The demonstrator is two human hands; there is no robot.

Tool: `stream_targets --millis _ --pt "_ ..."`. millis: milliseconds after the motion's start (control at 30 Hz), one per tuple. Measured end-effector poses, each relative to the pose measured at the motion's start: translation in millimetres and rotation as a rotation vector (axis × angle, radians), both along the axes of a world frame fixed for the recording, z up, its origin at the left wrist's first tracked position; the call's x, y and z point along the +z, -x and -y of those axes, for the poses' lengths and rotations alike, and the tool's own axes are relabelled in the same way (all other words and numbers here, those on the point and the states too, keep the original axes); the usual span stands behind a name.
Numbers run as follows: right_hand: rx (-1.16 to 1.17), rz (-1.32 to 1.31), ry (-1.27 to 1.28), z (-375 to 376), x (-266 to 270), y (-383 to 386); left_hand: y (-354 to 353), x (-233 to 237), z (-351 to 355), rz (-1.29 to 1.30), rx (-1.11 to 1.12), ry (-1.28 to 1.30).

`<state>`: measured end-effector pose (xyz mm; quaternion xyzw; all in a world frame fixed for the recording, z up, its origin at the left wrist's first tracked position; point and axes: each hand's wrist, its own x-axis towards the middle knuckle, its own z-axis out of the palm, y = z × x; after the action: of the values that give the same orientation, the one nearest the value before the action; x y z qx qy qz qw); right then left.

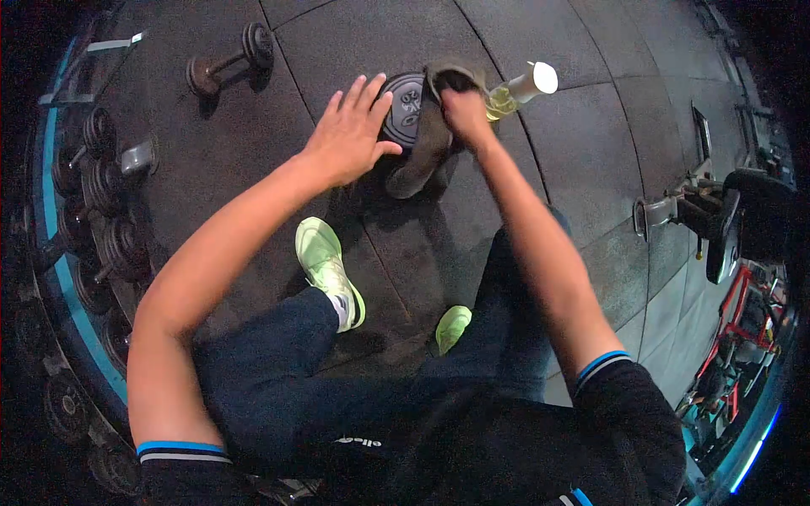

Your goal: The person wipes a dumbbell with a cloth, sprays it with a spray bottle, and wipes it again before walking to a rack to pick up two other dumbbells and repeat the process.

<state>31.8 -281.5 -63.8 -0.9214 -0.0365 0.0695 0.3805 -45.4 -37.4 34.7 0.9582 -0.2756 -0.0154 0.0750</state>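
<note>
A round dark weight [405,105] with raised numbers on its face stands in front of me over the black floor mats. My left hand [350,135] lies against its left edge with the fingers spread. My right hand [467,111] is closed on a dark grey cloth [429,139], which is bunched along the right side of the weight and hangs down toward the floor. Just beyond my right hand is a bottle [502,103] with yellowish liquid, and a white cup-like object [535,81] touches its far end.
A dumbbell [229,66] lies on the mat at the upper left. Racked dumbbells [105,185] line the left side. Gym equipment with plates [724,236] stands at the right, with a red frame [738,325] below it. My light green shoes [325,257] are nearer me.
</note>
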Motion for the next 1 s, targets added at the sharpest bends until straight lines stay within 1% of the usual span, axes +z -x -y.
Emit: stream_targets --millis 67,133,167,233,300,333,367,400,433,467,533,600,633,667,733,767,867,900,933,967,1000 --pt "-0.266 -0.108 -0.175 -17.2 26.0 47.9 -1.4 -3.1 -3.3 -0.014 -0.015 0.032" --pt "-0.466 -0.166 -0.341 -34.9 25.4 88.8 -1.0 -5.5 -4.1 -0.055 -0.039 0.05" --pt "-0.513 -0.17 -0.428 -44.7 19.8 106.4 -2.5 -5.3 -3.5 -0.069 -0.035 0.057" --pt "-0.555 -0.173 -0.601 -63.7 0.1 134.0 -2.5 -4.7 -1.4 -0.101 -0.026 0.069" --pt "-0.535 -0.16 -0.808 -74.0 -14.4 141.0 0.6 -3.1 -1.3 -0.12 -0.019 0.085" --pt "-0.53 -0.134 -1.082 -75.1 -17.9 133.0 -0.4 -1.9 -1.3 -0.126 -0.013 0.092" --pt "-0.536 -0.214 -1.124 -69.6 -20.1 131.0 -1.8 -1.5 -0.1 -0.135 -0.012 0.099" --pt "-0.544 -0.3 -1.167 -67.3 10.8 126.1 -1.6 -0.5 0.3 -0.15 -0.011 0.103" --pt "-0.552 -0.385 -1.165 -60.0 21.8 115.4 -1.4 1.1 -1.1 -0.165 -0.007 0.104" --pt "-0.478 -0.357 -0.941 -49.2 27.0 107.9 -0.2 1.3 -0.9 -0.167 -0.006 0.113" --pt "-0.46 -0.533 -0.515 -28.4 39.0 78.3 0.4 -3.3 3.8 -0.165 -0.002 0.137" --pt "-0.362 -0.417 -0.414 -21.5 48.5 66.6 -1.7 -12.5 8.2 -0.123 0.025 0.169" --pt "-0.311 -0.359 -0.351 -8.3 15.0 50.5 1.2 -16.9 12.3 -0.11 0.046 0.19" --pt "-0.4 -0.457 -0.583 -2.6 -16.6 29.4 2.2 -18.8 14.8 -0.094 0.065 0.21" --pt "-0.433 -0.537 -0.539 0.4 -0.2 12.9 2.5 -17.4 15.4 -0.089 0.054 0.156" --pt "-0.484 -0.526 -0.547 -0.2 8.4 10.1 2.2 -17.4 16.1 -0.089 0.049 0.131" --pt "-0.428 -0.482 -0.551 8.3 0.4 16.2 -6.2 -4.3 23.2 -0.162 0.029 0.029" --pt "-0.44 -0.422 -0.527 12.2 -12.5 21.7 -14.7 9.7 26.2 -0.179 0.008 -0.016" --pt "-0.466 -0.401 -0.485 6.4 1.4 34.4 -24.1 27.8 28.0 -0.201 -0.011 -0.062" --pt "-0.315 -0.38 -0.195 5.9 17.9 41.2 -29.4 35.9 29.9 -0.228 -0.032 -0.11" --pt "-0.16 -0.353 0.09 1.1 45.4 45.8 -34.2 27.4 29.7 -0.171 -0.103 -0.065"
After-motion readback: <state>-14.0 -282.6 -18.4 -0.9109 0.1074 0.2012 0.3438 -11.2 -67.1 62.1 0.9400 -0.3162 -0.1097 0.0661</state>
